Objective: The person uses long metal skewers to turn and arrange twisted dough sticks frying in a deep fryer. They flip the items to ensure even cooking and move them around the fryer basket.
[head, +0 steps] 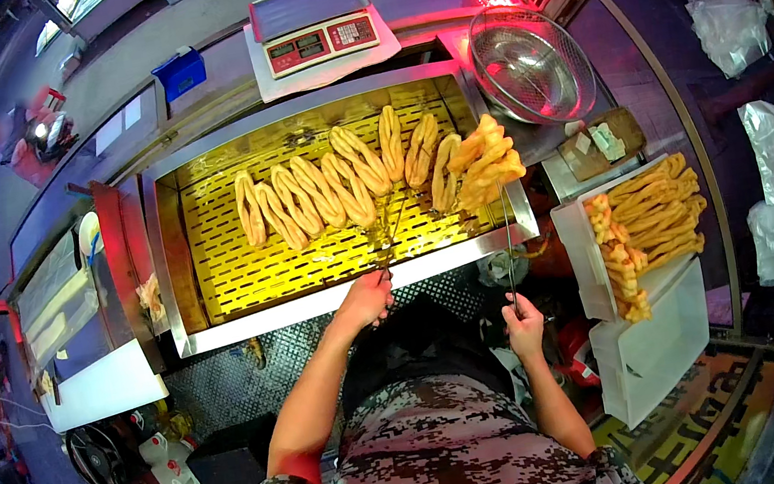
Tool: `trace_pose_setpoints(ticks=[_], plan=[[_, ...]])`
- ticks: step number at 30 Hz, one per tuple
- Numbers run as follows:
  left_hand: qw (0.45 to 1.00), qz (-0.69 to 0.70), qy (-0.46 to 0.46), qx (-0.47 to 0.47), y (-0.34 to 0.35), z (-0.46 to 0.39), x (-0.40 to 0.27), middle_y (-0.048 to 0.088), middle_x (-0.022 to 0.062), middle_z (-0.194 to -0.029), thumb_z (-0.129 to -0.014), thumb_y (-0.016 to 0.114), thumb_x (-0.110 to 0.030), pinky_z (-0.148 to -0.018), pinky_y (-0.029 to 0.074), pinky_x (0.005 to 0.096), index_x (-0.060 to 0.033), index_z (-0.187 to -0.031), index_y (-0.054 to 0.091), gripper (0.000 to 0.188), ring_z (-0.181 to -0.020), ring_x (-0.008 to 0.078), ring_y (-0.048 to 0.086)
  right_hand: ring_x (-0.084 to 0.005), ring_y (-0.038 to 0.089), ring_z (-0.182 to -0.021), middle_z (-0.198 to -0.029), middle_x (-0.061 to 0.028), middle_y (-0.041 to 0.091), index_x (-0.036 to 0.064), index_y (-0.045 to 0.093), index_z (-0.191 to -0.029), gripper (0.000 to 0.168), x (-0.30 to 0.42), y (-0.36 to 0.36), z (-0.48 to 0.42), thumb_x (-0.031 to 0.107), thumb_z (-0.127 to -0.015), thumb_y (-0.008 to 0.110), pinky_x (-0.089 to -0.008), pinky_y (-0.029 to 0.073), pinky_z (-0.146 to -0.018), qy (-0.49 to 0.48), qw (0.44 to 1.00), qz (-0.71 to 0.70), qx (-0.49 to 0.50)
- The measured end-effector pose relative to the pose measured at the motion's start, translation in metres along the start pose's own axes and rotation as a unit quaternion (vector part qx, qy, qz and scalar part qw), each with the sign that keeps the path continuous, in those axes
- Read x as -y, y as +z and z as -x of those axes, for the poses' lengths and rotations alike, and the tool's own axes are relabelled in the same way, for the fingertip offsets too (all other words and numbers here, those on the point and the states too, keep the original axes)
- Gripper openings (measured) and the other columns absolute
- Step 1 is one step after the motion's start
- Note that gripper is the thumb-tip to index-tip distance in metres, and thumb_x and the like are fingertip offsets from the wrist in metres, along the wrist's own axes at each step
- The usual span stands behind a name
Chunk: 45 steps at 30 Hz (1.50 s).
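Observation:
My left hand (368,298) is closed round the near end of a thin dark rod (396,225), which reaches over the front edge of a rectangular metal fryer (356,284) among the dough sticks. A second long thin rod (508,245) is in my right hand (524,323); its far end is at a pile of fried dough sticks (489,165) at the fryer's right end, partly hidden by them. Several paler twisted dough sticks (311,193) lie side by side in the oil over a slotted plate (271,275).
A white plastic bin (585,271) of fried dough sticks stands at right, above another bin (655,351). Behind the fryer are a wire strainer over a metal bowl (531,74) and a scale (316,36). A white board (106,385) lies at left.

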State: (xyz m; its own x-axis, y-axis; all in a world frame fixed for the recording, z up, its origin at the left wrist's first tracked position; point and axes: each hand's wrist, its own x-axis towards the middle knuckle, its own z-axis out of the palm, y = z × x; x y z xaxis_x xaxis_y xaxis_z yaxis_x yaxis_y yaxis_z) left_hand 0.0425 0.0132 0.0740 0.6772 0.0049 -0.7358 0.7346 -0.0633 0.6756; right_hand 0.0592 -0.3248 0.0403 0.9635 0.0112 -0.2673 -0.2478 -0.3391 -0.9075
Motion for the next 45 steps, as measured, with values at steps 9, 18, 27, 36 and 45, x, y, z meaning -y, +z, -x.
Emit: trace_pose_setpoints(ticks=[9, 18, 27, 36, 45], plan=[[0.976, -0.179, 0.09, -0.088, -0.002, -0.038, 0.003, 0.064, 0.0172, -0.087, -0.093, 0.046, -0.026, -0.06, 0.05, 0.0414, -0.0048, -0.105, 0.056, 0.027, -0.071, 0.0309, 0.062, -0.0057, 0.046, -0.063, -0.075, 0.0037, 0.055, -0.001, 0.062, -0.114, 0.031, 0.005, 0.003, 0.002, 0.011, -0.085, 0.064, -0.0238, 0.04, -0.056, 0.002, 1.0, -0.016, 0.014], [0.989, 0.145, 0.028, -0.012, -0.01, -0.014, -0.005, 0.057, 0.0029, -0.074, -0.096, 0.043, -0.023, -0.04, 0.041, 0.0259, -0.0082, -0.111, 0.054, 0.024, -0.049, 0.0117, 0.051, -0.0048, 0.046, -0.062, -0.075, 0.0043, 0.054, 0.0, 0.061, -0.113, 0.03, 0.003, 0.003, 0.0, 0.008, -0.085, 0.063, -0.0227, 0.04, -0.055, 0.016, 0.999, -0.024, 0.026], [0.893, -0.345, 0.145, -0.252, -0.019, -0.049, 0.036, 0.059, 0.0089, -0.071, -0.095, 0.045, -0.023, -0.043, 0.044, 0.0319, -0.0062, -0.115, 0.055, 0.027, -0.052, 0.0162, 0.054, -0.0059, 0.048, -0.065, -0.076, 0.0035, 0.054, -0.002, 0.061, -0.112, 0.03, 0.004, 0.008, -0.004, 0.008, -0.085, 0.063, -0.0228, 0.042, -0.059, -0.006, 0.999, -0.007, 0.037], [0.935, 0.35, 0.038, 0.043, -0.037, -0.014, 0.01, 0.06, 0.0035, -0.078, -0.097, 0.044, -0.026, -0.042, 0.043, 0.0264, -0.0066, -0.12, 0.051, 0.031, -0.054, 0.0122, 0.053, -0.0059, 0.047, -0.063, -0.075, 0.0032, 0.054, -0.003, 0.061, -0.113, 0.03, 0.01, 0.01, -0.001, 0.008, -0.085, 0.062, -0.0234, 0.041, -0.058, -0.001, 0.999, -0.005, 0.043], [0.982, 0.07, -0.014, -0.174, -0.025, 0.032, 0.029, 0.056, 0.0035, -0.072, -0.097, 0.041, -0.021, -0.037, 0.04, 0.0275, -0.0065, -0.115, 0.053, 0.026, -0.045, 0.0124, 0.049, -0.0048, 0.045, -0.059, -0.073, 0.0035, 0.054, -0.002, 0.06, -0.115, 0.03, 0.013, 0.016, 0.0, 0.008, -0.086, 0.062, -0.0229, 0.038, -0.052, -0.008, 0.999, -0.018, 0.044]])
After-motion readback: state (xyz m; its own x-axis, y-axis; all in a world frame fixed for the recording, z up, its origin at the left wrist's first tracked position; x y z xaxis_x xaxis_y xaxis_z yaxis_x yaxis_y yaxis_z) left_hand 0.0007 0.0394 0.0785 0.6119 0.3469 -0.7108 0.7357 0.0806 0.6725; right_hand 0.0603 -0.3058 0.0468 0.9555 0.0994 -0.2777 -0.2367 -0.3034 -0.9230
